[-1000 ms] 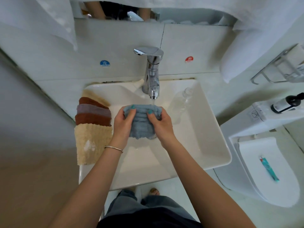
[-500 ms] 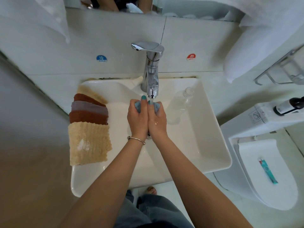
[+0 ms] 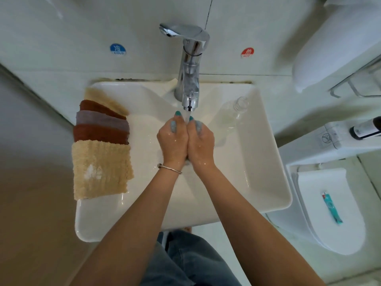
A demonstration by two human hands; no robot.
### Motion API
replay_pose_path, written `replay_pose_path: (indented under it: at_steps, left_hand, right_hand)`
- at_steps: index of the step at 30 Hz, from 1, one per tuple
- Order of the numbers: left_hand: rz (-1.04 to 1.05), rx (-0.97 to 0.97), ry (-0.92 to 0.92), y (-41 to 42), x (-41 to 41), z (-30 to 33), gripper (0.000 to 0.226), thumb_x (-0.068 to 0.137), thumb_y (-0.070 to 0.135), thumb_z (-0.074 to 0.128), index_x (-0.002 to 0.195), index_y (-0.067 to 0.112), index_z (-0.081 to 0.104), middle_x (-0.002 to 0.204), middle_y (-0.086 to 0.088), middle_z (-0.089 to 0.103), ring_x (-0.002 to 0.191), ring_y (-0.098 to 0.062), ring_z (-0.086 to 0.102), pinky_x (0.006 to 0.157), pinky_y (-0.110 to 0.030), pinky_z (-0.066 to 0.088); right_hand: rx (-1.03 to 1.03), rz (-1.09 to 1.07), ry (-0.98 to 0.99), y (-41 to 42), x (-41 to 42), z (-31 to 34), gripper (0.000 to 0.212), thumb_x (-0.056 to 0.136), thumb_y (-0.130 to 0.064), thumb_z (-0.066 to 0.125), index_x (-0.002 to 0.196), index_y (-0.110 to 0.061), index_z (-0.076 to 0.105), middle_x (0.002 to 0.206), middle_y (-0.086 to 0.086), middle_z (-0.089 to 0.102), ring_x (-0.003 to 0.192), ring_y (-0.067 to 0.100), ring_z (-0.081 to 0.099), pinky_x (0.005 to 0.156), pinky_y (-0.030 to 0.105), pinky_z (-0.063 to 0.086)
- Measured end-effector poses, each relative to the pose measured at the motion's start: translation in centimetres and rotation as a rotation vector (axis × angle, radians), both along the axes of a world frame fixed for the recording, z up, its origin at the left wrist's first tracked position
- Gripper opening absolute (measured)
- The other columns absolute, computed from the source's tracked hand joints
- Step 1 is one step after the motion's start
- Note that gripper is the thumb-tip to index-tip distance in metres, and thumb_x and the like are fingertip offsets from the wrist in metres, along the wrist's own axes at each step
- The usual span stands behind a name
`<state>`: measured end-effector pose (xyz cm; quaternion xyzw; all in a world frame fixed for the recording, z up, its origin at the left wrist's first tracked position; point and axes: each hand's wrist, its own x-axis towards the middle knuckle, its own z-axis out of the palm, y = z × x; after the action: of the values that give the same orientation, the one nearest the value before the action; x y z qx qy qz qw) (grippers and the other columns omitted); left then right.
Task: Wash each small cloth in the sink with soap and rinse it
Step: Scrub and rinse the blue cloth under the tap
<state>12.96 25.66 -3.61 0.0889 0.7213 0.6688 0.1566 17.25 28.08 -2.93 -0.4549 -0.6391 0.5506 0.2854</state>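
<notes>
My left hand [image 3: 172,141] and my right hand [image 3: 201,142] are pressed together over the white sink [image 3: 266,162], both closed around a small blue-grey cloth [image 3: 173,126]. Only slivers of the cloth show between my fingers. Water runs from the chrome tap [image 3: 188,79] onto my fingertips and the cloth. On the sink's left rim lies a row of overlapping small cloths [image 3: 101,124]: beige, rust brown, mauve, rust brown, and a large beige one [image 3: 101,168] in front.
A clear plastic bottle [image 3: 233,112] lies in the basin, right of the tap. A toilet [image 3: 329,209] with a teal tube [image 3: 332,207] on its lid stands to the right, with a dark bottle [image 3: 366,130] on its tank. Cold and hot stickers mark the wall.
The spread-out blue-grey cloth has been bunched up and squeezed between both hands, which came together under the running water. The view has shifted closer to the sink.
</notes>
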Motion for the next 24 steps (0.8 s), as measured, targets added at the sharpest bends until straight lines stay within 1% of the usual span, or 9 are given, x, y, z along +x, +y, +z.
replay_pose_path:
  at_steps: [3, 6, 8, 10, 12, 14, 16, 19, 24]
  left_hand:
    - [-0.136, 0.07, -0.101, -1.6, 0.2, 0.5, 0.036, 0.1, 0.028, 0.051, 0.066, 0.017, 0.043, 0.061, 0.006, 0.047, 0.053, 0.002, 0.044, 0.055, -0.013, 0.04]
    - [-0.336, 0.124, -0.185, -3.6, -0.7, 0.3, 0.012, 0.094, 0.03, 0.058, 0.09, 0.02, 0.054, 0.088, 0.004, 0.062, 0.078, 0.001, 0.061, 0.073, -0.022, 0.052]
    - [-0.439, 0.162, -0.201, -4.8, -1.5, 0.1, 0.019, 0.085, 0.03, 0.064, 0.098, 0.02, 0.055, 0.098, 0.0, 0.064, 0.092, -0.009, 0.064, 0.083, -0.03, 0.055]
    - [-0.464, 0.168, -0.205, -5.6, -2.1, 0.5, 0.025, 0.079, 0.032, 0.067, 0.098, 0.02, 0.055, 0.099, -0.003, 0.065, 0.095, -0.015, 0.064, 0.084, -0.035, 0.056]
    - [-0.444, 0.161, -0.198, -6.1, -2.6, 1.0, 0.024, 0.079, 0.029, 0.068, 0.097, 0.019, 0.055, 0.098, -0.004, 0.066, 0.092, -0.016, 0.064, 0.08, -0.032, 0.056]
    - [-0.438, 0.146, -0.193, -6.4, -3.2, 1.6, 0.024, 0.08, 0.027, 0.068, 0.098, 0.019, 0.055, 0.099, -0.005, 0.065, 0.093, -0.018, 0.064, 0.079, -0.031, 0.055]
    - [-0.438, 0.14, -0.22, -6.5, -3.6, 2.0, 0.027, 0.079, 0.029, 0.069, 0.101, 0.018, 0.055, 0.104, -0.008, 0.066, 0.098, -0.023, 0.064, 0.084, -0.037, 0.055]
    - [-0.414, 0.161, -0.234, -6.5, -4.3, 3.4, 0.019, 0.087, 0.018, 0.067, 0.102, 0.015, 0.055, 0.104, -0.009, 0.066, 0.099, -0.023, 0.064, 0.088, -0.041, 0.054]
    - [-0.384, 0.194, -0.233, -6.7, -5.3, 4.4, 0.017, 0.089, 0.01, 0.065, 0.103, 0.011, 0.055, 0.103, -0.011, 0.066, 0.097, -0.024, 0.064, 0.087, -0.041, 0.054]
  right_hand:
    - [-0.051, 0.069, 0.074, -0.4, 1.1, 0.3, 0.03, 0.1, -0.028, 0.053, 0.075, -0.013, 0.044, 0.068, -0.003, 0.047, 0.061, 0.004, 0.044, 0.06, 0.022, 0.042]
    - [-0.113, 0.109, 0.183, -0.2, 2.6, 0.4, 0.013, 0.099, -0.024, 0.053, 0.091, -0.015, 0.049, 0.086, 0.0, 0.056, 0.079, 0.009, 0.056, 0.077, 0.034, 0.052]
    - [-0.14, 0.158, 0.173, 0.0, 3.2, 0.4, 0.012, 0.096, -0.026, 0.058, 0.1, -0.017, 0.051, 0.096, 0.0, 0.06, 0.088, 0.01, 0.062, 0.085, 0.036, 0.055]
    - [-0.114, 0.183, 0.12, -0.1, 3.5, 0.8, 0.026, 0.091, -0.028, 0.065, 0.11, -0.017, 0.051, 0.105, -0.001, 0.061, 0.097, 0.011, 0.062, 0.087, 0.027, 0.055]
    - [-0.037, 0.179, 0.072, -0.1, 3.4, 1.7, 0.044, 0.087, -0.026, 0.071, 0.123, -0.016, 0.048, 0.118, -0.001, 0.057, 0.107, 0.009, 0.057, 0.086, 0.01, 0.046]
    - [0.095, 0.166, 0.068, 0.4, 2.8, 3.0, 0.059, 0.085, -0.026, 0.074, 0.134, -0.02, 0.043, 0.128, -0.002, 0.05, 0.116, 0.009, 0.05, 0.087, 0.002, 0.039]
    - [0.261, 0.152, 0.098, 1.2, 1.7, 4.7, 0.065, 0.082, -0.037, 0.074, 0.137, -0.034, 0.04, 0.128, -0.01, 0.047, 0.117, 0.01, 0.047, 0.09, 0.006, 0.038]
    - [0.46, 0.179, 0.051, 2.5, -1.2, 8.3, 0.064, 0.077, -0.056, 0.064, 0.132, -0.053, 0.033, 0.112, -0.017, 0.041, 0.108, 0.013, 0.043, 0.097, 0.028, 0.038]
    - [0.552, 0.234, -0.222, 3.9, -3.8, 10.5, 0.049, 0.091, -0.054, 0.056, 0.137, -0.054, 0.04, 0.103, -0.005, 0.037, 0.096, 0.014, 0.036, 0.088, 0.033, 0.03]
